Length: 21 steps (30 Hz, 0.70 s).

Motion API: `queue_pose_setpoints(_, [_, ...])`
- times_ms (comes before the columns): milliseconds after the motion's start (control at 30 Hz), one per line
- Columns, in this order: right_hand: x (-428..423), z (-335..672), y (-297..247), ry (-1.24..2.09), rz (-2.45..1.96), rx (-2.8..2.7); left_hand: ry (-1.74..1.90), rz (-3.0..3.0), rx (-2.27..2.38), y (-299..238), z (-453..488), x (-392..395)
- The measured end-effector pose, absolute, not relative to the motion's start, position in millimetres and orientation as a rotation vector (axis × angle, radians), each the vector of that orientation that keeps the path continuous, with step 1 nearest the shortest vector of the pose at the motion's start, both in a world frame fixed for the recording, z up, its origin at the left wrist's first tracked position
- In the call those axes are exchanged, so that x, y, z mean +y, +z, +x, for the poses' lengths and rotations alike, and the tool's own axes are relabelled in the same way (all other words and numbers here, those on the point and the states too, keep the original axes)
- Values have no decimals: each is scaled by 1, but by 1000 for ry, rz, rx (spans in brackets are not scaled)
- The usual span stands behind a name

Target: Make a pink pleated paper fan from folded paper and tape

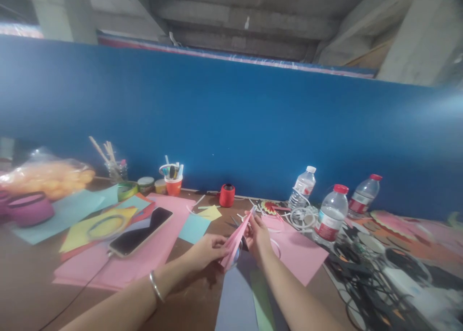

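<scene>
Between my two hands a narrow folded piece of pink paper (237, 241) is held tilted above the table. My left hand (208, 251) pinches its lower end, with a silver bracelet on that wrist. Farther up, my right hand (257, 234) grips the upper end, fingers closed round it. Beneath lie a lavender sheet (235, 297) and a strip of green paper (262, 297). A flat pink sheet (300, 254) rests beside my right hand. Part of a round item behind the folded paper is hidden, as are some of my fingertips.
Left, a phone (141, 232) on a cable lies on pink sheets. Behind stand a red thread spool (227, 196) and an orange cup (173, 185) of tools. Plastic bottles (331, 215) and tangled black cables (376, 278) crowd the right. A blue partition (231, 114) closes the back.
</scene>
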State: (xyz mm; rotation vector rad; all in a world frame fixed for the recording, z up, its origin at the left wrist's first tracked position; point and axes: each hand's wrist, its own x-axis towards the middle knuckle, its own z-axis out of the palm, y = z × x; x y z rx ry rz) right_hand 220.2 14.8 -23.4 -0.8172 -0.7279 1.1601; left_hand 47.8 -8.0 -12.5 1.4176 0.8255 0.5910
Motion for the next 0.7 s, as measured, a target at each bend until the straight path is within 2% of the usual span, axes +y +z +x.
queue_pose_setpoints(700, [3, 201, -34, 1419, -662, -722, 838, 1450, 747, -15, 53, -4])
